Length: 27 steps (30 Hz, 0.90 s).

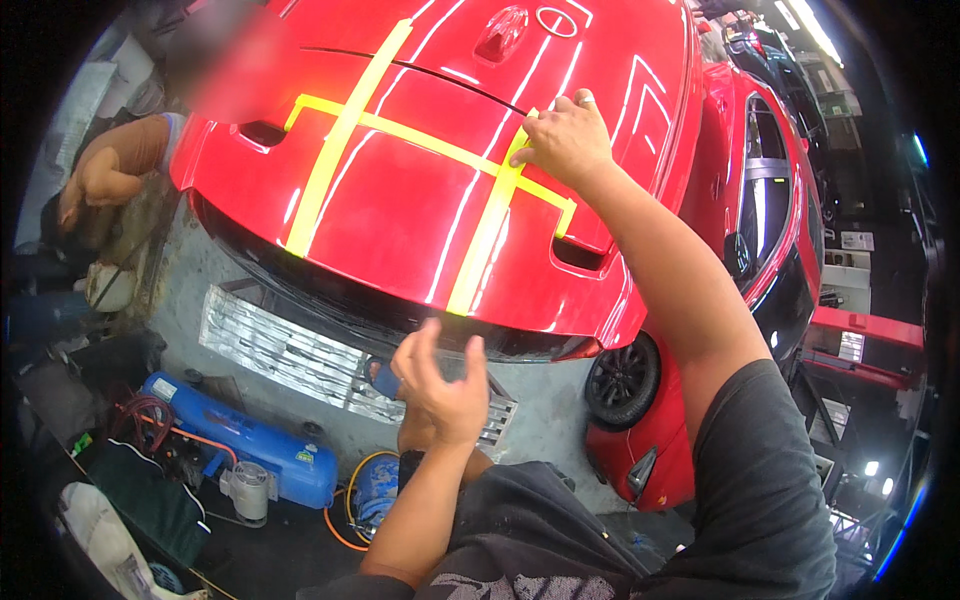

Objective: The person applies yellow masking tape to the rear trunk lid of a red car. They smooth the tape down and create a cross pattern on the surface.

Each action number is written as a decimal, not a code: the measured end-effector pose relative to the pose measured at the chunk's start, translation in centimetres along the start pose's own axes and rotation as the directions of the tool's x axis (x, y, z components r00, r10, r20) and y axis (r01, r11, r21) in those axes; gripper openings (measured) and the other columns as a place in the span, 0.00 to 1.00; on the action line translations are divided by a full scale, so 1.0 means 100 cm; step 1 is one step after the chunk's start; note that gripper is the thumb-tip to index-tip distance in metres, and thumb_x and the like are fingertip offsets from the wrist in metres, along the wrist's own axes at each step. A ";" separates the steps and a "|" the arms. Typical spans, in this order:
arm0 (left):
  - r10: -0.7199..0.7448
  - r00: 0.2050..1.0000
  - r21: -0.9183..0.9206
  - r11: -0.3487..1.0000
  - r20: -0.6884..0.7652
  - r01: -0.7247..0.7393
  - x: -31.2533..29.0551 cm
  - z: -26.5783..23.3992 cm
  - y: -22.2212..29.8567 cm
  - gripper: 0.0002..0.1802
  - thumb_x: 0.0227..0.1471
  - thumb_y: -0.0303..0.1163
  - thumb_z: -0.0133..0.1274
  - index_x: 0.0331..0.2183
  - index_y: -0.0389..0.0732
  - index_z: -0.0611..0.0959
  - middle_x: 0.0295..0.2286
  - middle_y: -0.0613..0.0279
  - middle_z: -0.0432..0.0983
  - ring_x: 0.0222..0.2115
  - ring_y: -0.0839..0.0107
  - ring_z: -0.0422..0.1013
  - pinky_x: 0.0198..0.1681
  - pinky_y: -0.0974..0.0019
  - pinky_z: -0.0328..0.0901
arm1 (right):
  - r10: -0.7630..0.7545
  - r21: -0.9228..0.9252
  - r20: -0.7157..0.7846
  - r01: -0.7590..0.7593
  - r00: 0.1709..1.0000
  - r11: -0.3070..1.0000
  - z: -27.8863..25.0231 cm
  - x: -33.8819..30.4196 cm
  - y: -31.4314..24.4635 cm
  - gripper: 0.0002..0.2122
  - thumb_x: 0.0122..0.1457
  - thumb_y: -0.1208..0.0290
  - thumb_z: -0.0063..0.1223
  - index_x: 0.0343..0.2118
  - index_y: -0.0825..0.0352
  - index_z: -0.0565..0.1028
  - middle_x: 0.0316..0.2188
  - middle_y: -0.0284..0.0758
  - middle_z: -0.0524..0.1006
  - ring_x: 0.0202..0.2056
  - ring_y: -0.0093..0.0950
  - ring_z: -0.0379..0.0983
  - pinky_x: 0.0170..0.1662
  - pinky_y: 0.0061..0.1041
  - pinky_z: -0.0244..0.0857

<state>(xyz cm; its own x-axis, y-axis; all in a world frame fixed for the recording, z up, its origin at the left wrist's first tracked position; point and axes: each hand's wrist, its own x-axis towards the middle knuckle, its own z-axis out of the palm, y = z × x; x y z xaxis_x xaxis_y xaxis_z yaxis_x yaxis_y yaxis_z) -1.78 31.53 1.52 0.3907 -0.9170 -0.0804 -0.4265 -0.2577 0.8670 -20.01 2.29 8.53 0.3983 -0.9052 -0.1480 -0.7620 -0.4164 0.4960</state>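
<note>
Bright yellow masking tape is stuck across the glossy red rear panel of a car (400, 220). Two long strips, a left one (340, 140) and a right one (487, 245), cross a sideways strip (430, 145). My right hand (570, 142) is at the upper end of the right strip, near the panel gap, its thumb and forefinger closed on the tape and a ring on one finger. Below the panel's near edge, my left hand (445, 390) hangs in the air with fingers apart and bent, holding nothing.
Another red car (740, 200) stands close on the right. At lower left are a blue air compressor (245, 440) and an orange hose (340, 530). A silver ribbed panel (270, 340) lies beneath the bumper. Another person's arm (115, 165) shows at far left.
</note>
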 end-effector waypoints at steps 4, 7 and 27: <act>0.264 0.880 0.515 0.730 0.394 -0.449 0.039 0.018 0.030 0.52 0.63 0.63 0.47 0.69 0.26 0.61 0.70 0.31 0.49 0.74 0.44 0.40 0.73 0.32 0.33 | -0.017 0.053 0.049 0.014 0.999 0.998 -0.017 0.001 -0.003 0.30 0.54 0.31 0.56 0.39 0.57 0.85 0.31 0.30 0.85 0.43 0.29 0.80 0.64 0.45 0.59; 0.242 0.872 0.548 0.697 0.427 -0.462 0.066 0.063 0.040 0.58 0.63 0.68 0.44 0.69 0.22 0.56 0.71 0.33 0.45 0.75 0.45 0.37 0.74 0.34 0.30 | -0.022 0.024 0.050 0.021 0.998 0.999 -0.008 0.006 -0.003 0.29 0.55 0.32 0.57 0.40 0.56 0.85 0.32 0.30 0.85 0.45 0.28 0.79 0.64 0.44 0.58; 0.266 0.836 0.588 0.610 0.480 -0.532 0.131 0.118 0.094 0.64 0.58 0.74 0.47 0.70 0.24 0.56 0.72 0.37 0.44 0.75 0.51 0.38 0.75 0.42 0.35 | -0.069 -0.080 0.012 0.070 0.998 0.994 -0.008 0.052 0.099 0.24 0.62 0.37 0.56 0.35 0.55 0.86 0.29 0.29 0.84 0.47 0.30 0.78 0.64 0.43 0.58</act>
<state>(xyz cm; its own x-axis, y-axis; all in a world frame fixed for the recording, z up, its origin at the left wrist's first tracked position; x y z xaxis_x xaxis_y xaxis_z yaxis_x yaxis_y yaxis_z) -10.31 13.53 2.76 -0.1784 -0.9813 -0.0727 -0.9472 0.1513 0.2826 -25.09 -6.52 13.40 0.4440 -0.8752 -0.1920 -0.6888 -0.4704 0.5516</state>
